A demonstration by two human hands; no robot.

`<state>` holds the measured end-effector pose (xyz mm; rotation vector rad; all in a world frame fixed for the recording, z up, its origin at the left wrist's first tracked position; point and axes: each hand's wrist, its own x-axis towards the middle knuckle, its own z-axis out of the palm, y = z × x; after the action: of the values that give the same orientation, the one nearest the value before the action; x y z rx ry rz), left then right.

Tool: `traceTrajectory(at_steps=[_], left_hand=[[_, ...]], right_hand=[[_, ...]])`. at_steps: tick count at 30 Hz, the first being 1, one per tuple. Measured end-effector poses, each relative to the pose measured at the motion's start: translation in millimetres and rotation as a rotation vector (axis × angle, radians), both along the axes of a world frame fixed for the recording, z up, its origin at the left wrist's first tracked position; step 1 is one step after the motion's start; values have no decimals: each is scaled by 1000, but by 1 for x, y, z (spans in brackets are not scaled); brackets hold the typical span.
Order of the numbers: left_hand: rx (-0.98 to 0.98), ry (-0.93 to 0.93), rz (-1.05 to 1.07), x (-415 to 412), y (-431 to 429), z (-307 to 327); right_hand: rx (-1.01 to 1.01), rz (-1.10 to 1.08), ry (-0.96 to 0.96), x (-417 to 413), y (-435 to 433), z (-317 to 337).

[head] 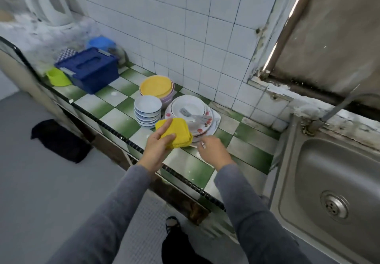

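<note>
A folded yellow cloth is gripped by the left hand, thumb on top, just over the near rim of the plate stack on the tiled counter. The right hand is held near this rim; whether its blurred fingers grip anything cannot be told.

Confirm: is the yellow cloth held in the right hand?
No, the left hand grips the yellow cloth, while the right hand reaches toward the near rim of the plate stack.

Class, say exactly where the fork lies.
In the head view, the fork lies on the top white plate of the centre stack, right of the stacked bowls, behind the yellow cloth.
</note>
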<state>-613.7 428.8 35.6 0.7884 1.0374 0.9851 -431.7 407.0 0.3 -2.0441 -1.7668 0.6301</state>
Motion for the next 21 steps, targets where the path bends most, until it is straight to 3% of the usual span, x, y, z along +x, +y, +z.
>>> traceTrajectory(at_steps=[21], left_hand=[[-86,33,-61,2,171,-24]], right_hand=[[-106,-130,153,25,170,-33]])
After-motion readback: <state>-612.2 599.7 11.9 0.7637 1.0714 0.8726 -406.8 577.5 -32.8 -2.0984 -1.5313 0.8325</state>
